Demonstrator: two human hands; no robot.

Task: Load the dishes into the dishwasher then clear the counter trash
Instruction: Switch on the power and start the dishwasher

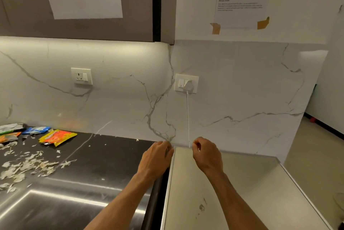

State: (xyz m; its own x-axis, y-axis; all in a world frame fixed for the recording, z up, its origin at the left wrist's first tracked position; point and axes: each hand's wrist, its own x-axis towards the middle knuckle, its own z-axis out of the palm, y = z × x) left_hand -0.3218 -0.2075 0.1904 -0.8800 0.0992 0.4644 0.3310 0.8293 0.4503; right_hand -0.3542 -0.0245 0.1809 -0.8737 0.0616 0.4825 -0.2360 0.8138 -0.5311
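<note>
My left hand (158, 157) hovers with curled fingers at the back left corner of a beige appliance top (242, 192), and nothing shows in it. My right hand (206, 153) is also curled, just right of the white cable (188, 118) that drops behind the appliance. A small white speck shows at its fingertips; I cannot tell whether it is pinched. Trash lies on the dark counter (111, 157) at the left: an orange-yellow snack wrapper (57, 137), a blue wrapper (36, 130), further wrappers (9, 132) and several pale scraps (28, 164). No dishes are in view.
A steel sink (55, 209) sits at the lower left. The marble backsplash carries a socket (81, 76) and a second socket (186, 83) with the cable's plug in it. The floor (316, 155) drops away to the right of the appliance.
</note>
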